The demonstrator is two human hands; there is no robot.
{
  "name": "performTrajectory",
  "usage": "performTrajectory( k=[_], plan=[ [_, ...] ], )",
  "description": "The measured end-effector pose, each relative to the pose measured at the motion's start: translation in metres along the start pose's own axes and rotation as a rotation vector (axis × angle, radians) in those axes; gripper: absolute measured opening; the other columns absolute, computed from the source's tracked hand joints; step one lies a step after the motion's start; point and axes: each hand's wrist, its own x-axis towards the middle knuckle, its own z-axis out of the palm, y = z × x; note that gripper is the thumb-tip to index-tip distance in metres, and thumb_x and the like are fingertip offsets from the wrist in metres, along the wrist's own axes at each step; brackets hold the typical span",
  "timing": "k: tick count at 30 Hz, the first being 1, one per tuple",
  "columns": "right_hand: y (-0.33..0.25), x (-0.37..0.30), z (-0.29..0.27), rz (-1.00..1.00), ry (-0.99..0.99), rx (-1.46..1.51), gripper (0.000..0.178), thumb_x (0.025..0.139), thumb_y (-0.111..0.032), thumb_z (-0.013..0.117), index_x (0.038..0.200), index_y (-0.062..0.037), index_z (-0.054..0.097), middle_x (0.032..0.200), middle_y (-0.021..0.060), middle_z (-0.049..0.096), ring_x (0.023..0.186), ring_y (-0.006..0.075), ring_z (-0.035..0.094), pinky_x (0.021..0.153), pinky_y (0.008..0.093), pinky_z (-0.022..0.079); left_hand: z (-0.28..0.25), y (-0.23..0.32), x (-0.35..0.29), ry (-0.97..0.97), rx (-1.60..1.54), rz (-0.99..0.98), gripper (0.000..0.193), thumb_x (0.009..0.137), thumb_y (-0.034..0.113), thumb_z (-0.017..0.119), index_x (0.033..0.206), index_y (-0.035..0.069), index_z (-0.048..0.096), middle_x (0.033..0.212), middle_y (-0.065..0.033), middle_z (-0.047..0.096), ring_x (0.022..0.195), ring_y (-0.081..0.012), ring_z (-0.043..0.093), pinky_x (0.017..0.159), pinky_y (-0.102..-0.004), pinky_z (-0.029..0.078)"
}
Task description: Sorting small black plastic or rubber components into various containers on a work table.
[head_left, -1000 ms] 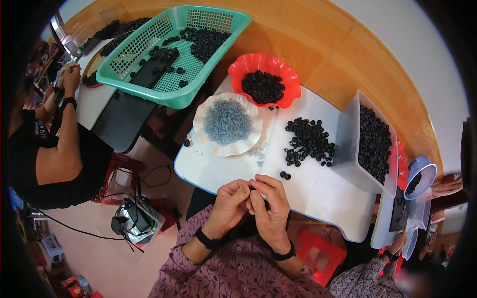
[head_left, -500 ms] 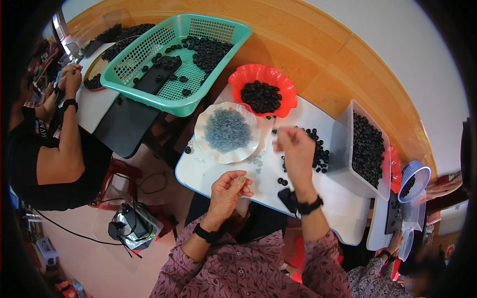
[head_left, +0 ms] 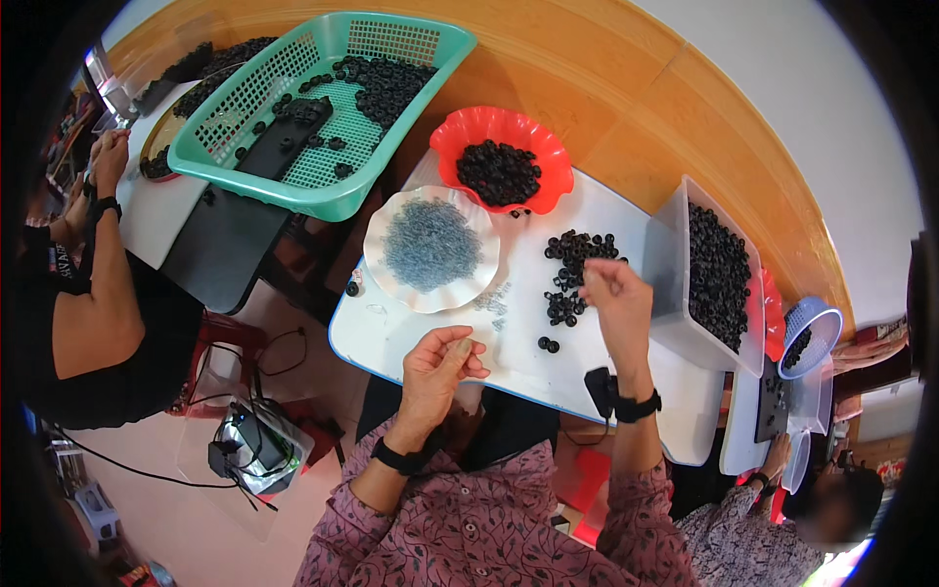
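Right hand (head_left: pixel 614 293) over black rings (head_left: pixel 577 276) (possibly pinching one), left hand (head_left: pixel 442 364) curled

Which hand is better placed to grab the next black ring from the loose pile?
Right. The right hand is already over the loose pile of black rings on the white table. The left hand sits nearer the body, closer to the white plate of small grey parts.

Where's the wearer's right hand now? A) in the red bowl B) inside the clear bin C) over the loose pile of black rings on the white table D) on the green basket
C: the right hand hovers at the loose pile of black rings on the white table, apart from the red bowl and clear bin.
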Motion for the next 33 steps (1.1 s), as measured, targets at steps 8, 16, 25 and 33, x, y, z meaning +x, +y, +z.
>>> performTrajectory(
  k=[8, 16, 25, 33],
  plan=[
    [0.041, -0.051, -0.001, -0.171, -0.03, -0.362, 0.01, 0.079, 0.001, 0.066, 0.089, -0.0015, 0.067, 0.078, 0.0095, 0.056, 0.064, 0.0182, 0.057, 0.058, 0.0291, 0.046, 0.002, -0.001, 0.0, 0.009, 0.031, 0.001, 0.022, 0.096, 0.007, 0.054, 0.116, -0.002, 0.056, 0.095, -0.0136, 0.065, 0.077, -0.0134, 0.064, 0.073, -0.0329, 0.059],
    [0.033, -0.052, 0.002, -0.215, -0.099, -0.488, 0.016, 0.082, 0.0, 0.063, 0.095, -0.0072, 0.068, 0.085, 0.0105, 0.056, 0.069, 0.025, 0.059, 0.063, 0.0333, 0.047, 0.002, -0.001, 0.0, 0.017, 0.044, -0.001, 0.022, 0.096, 0.007, 0.054, 0.116, -0.002, 0.056, 0.094, -0.0133, 0.065, 0.076, -0.0135, 0.063, 0.073, -0.033, 0.058],
    [0.034, -0.058, -0.003, -0.188, -0.098, -0.492, 0.018, 0.081, -0.005, 0.065, 0.099, -0.0037, 0.064, 0.091, 0.012, 0.057, 0.071, 0.0269, 0.061, 0.065, 0.0367, 0.049, 0.001, -0.003, 0.0, 0.009, 0.051, 0.008, 0.023, 0.096, 0.008, 0.055, 0.116, -0.002, 0.055, 0.095, -0.0132, 0.065, 0.076, -0.0135, 0.063, 0.073, -0.0327, 0.058],
    [0.038, -0.078, -0.004, -0.093, -0.191, -0.507, 0.02, 0.077, -0.007, 0.071, 0.095, -0.0005, 0.064, 0.088, 0.0126, 0.056, 0.071, 0.0256, 0.062, 0.064, 0.034, 0.05, 0.004, -0.002, -0.001, 0.006, 0.073, 0.012, 0.022, 0.096, 0.008, 0.055, 0.115, -0.002, 0.056, 0.095, -0.0129, 0.065, 0.076, -0.0135, 0.063, 0.073, -0.0321, 0.058]
  ],
)
